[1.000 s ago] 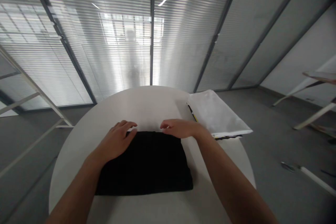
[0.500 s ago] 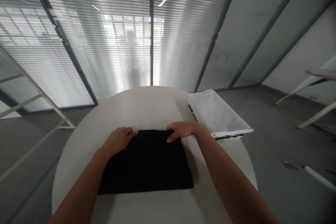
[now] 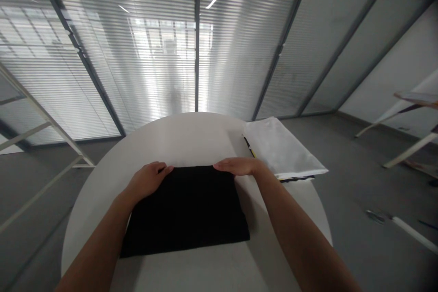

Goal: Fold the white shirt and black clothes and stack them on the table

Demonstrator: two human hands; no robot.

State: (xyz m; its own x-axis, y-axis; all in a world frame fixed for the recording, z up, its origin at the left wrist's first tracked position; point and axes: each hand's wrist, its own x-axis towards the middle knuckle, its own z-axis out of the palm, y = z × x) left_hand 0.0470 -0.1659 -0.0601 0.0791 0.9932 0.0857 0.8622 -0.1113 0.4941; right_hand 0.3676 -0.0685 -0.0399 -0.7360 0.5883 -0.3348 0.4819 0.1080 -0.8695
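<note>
A folded black cloth (image 3: 186,212) lies flat on the round white table (image 3: 191,139), close to me. My left hand (image 3: 147,179) sits on the cloth's far left corner with its fingers curled over the edge. At the far right corner my right hand (image 3: 237,166) lies along the far edge, fingers pointing left and closed on the fabric. Both forearms reach in from the bottom of the view. The thumbs are hidden under the hands.
A folded white fabric bundle (image 3: 280,148) lies on the table's right side, overhanging the rim, with a dark and yellow item under it. Glass walls with blinds stand behind. White frame legs (image 3: 41,121) stand left, and a table (image 3: 410,100) far right. Small tools (image 3: 397,221) lie on the grey floor.
Both hands drew back from the middle of the far edge to the cloth's two far corners. The cloth's far edge now lies straighter and slightly farther from me.
</note>
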